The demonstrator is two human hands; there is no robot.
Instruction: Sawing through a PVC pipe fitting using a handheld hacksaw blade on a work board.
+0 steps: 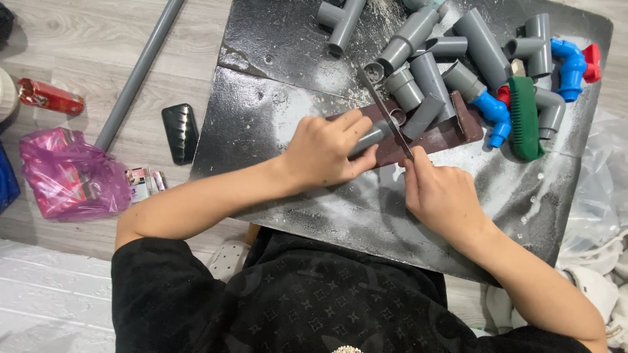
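Left hand (pixel 325 150): closed over a short grey pipe (pixel 374 136), pinning it to a brown board (pixel 437 138) at frame centre; right hand (pixel 443 196): clamped on the near end of a saw blade (pixel 386 114). Pipe axis runs lower left to upper right, blade crossing it just right of the left fingers. Pipe's held end hidden; cut depth probably shallow, unclear.

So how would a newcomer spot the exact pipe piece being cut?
Start at the dark board on the floor. On its brown block, the left hand pins a short grey pipe. Unlike the loose pieces behind it, a thin saw blade crosses it.
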